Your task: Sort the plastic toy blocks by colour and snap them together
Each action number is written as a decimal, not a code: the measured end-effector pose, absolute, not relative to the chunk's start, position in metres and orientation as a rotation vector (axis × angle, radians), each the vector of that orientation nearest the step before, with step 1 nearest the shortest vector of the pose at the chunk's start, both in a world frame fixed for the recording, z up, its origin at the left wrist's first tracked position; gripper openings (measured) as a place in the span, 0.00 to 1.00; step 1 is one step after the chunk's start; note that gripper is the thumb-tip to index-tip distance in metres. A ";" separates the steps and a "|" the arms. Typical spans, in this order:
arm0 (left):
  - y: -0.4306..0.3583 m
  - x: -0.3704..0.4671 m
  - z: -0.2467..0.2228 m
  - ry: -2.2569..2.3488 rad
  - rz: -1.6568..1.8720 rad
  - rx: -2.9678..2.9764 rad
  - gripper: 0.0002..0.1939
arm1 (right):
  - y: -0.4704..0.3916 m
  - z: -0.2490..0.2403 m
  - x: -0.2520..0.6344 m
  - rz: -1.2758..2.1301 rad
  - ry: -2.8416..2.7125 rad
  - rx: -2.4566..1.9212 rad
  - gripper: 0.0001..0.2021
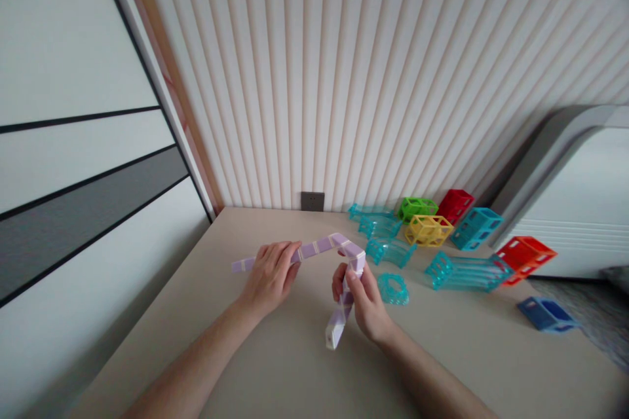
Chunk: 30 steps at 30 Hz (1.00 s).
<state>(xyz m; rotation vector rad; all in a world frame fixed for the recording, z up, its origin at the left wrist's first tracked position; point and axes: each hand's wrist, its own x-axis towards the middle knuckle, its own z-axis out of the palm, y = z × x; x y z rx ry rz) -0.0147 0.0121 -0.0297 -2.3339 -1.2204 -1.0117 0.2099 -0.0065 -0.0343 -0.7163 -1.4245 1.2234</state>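
Both hands hold a long lavender-and-white snake puzzle (pixel 317 247) made of jointed segments. It is bent at the upper right, between my hands. My left hand (pixel 269 275) is closed round its left arm, and a short end sticks out past the fingers to the left. On the right arm, below the bend, my right hand (pixel 362 298) grips with thumb and curled fingers. The lower end points down toward me and shows a pale end face. Fingers cover some of the segments. Nearest my right hand is a clear teal ring-shaped piece (pixel 393 289) on the table.
Right of my hands, the table (pixel 280 366) carries clear teal track pieces (pixel 390 251), stacked teal tubes (pixel 469 273), and open frame blocks: green (pixel 417 208), yellow (pixel 428 230), red (pixel 455 207), teal (pixel 476 228), orange-red (pixel 525 258) and blue (pixel 546 314). A ribbed wall (pixel 314 78) stands behind.
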 end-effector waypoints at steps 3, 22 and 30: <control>0.011 -0.015 -0.026 -1.194 -1.026 -2.315 0.15 | -0.007 -0.033 0.209 1.240 -1.455 -0.691 0.22; 0.008 -0.015 -0.016 -1.087 -1.216 -2.338 0.14 | -0.006 -0.025 0.227 1.162 -1.541 -0.670 0.30; 0.009 -0.023 -0.014 -0.956 -1.185 -2.240 0.17 | -0.009 -0.018 0.228 1.117 -1.649 -0.653 0.31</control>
